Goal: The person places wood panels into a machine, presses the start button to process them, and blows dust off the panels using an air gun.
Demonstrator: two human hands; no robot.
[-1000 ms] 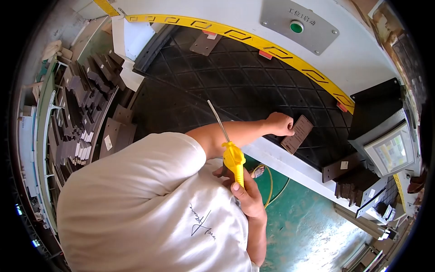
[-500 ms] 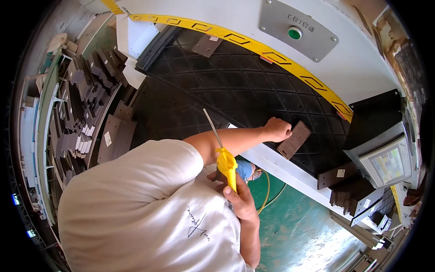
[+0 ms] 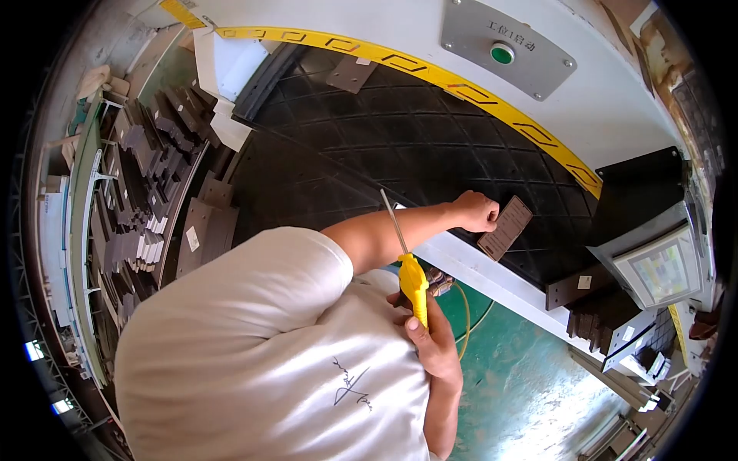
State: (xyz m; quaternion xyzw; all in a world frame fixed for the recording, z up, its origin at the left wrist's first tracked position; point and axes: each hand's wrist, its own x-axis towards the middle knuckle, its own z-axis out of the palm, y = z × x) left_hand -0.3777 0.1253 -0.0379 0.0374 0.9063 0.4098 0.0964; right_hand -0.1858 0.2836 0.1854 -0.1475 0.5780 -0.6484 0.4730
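Note:
My left hand (image 3: 477, 211) is closed over the black ribbed mat (image 3: 369, 142), right against the long edge of a brown rectangular plate (image 3: 505, 229). Its fingertips are hidden, so I cannot tell whether they grip that edge. Close to my body, my right hand (image 3: 434, 338) wraps round the grip of a yellow air blow gun (image 3: 413, 284). The gun's long thin metal nozzle points up and slightly left, passing in front of my left forearm.
Stacked dark plates (image 3: 157, 169) fill a rack on the left. A control panel with a green button (image 3: 502, 53) sits above a yellow strip (image 3: 400, 61). At right are a tilted screen (image 3: 657, 265) and more plates (image 3: 588, 326). A yellow hose (image 3: 465, 315) hangs over the green floor (image 3: 507, 369).
The blow gun and my right hand have shifted right in view, along with my torso. My left hand and the brown plate keep their places relative to each other.

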